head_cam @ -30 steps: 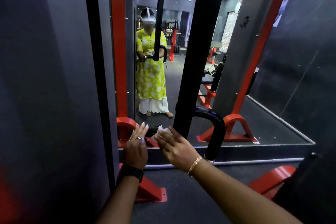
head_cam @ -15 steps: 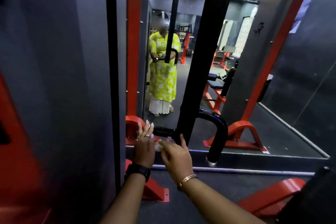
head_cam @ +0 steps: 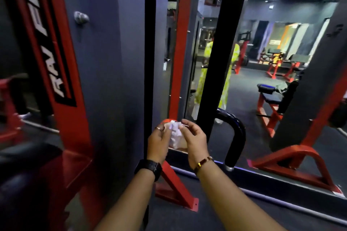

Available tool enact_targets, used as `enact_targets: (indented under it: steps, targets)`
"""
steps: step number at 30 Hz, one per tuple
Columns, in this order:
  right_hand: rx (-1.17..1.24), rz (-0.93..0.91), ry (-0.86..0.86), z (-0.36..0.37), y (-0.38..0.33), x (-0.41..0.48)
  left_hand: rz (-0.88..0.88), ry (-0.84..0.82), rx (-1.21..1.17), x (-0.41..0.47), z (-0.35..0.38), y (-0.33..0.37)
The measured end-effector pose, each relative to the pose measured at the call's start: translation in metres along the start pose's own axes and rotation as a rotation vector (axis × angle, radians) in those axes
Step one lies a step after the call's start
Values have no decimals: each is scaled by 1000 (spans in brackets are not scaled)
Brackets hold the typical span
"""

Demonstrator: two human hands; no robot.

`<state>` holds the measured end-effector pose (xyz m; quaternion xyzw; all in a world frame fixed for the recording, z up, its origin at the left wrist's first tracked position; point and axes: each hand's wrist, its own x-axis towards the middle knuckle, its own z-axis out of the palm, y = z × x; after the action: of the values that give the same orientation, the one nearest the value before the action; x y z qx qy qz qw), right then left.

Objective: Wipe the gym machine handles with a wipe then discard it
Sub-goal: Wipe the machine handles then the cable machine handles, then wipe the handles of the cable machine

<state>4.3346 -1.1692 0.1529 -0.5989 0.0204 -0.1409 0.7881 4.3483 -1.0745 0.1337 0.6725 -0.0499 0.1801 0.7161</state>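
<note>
A crumpled white wipe (head_cam: 176, 137) sits between my two hands in the middle of the view. My left hand (head_cam: 158, 141), with a ring and a black watch, cups it from the left. My right hand (head_cam: 195, 139), with a gold bracelet, pinches its top edge from the right. Both hands hang free in front of the machine's black hanging strap (head_cam: 219, 50). The curved black handle (head_cam: 235, 137) stands just right of my right hand, apart from it.
A grey weight-stack cover (head_cam: 112, 73) with a black slot rises at left, beside a red frame post (head_cam: 54, 73). A wall mirror (head_cam: 262, 58) ahead reflects benches and a person in yellow. Red floor feet (head_cam: 176, 191) lie below my hands.
My hands have come off the low bar and risen, with the wipe now bunched between them. The camera has swung left and closer to the machine.
</note>
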Motion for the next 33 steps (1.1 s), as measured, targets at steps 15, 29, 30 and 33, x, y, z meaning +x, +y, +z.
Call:
enact_targets:
  steps: [15,29,30,33]
  targets:
    - [48,111,-518,-60,-27,-115,-26,511,-124,-167,-5,54]
    - [-228,-370,-843,-8,-29,-236,1,757,-42,-286,-81,118]
    - [-221,-373,-854,-3,-26,-246,-24,794,-50,-295,-88,121]
    - [-218,-407,-890,12,-24,-279,-68,869,-109,-323,-109,135]
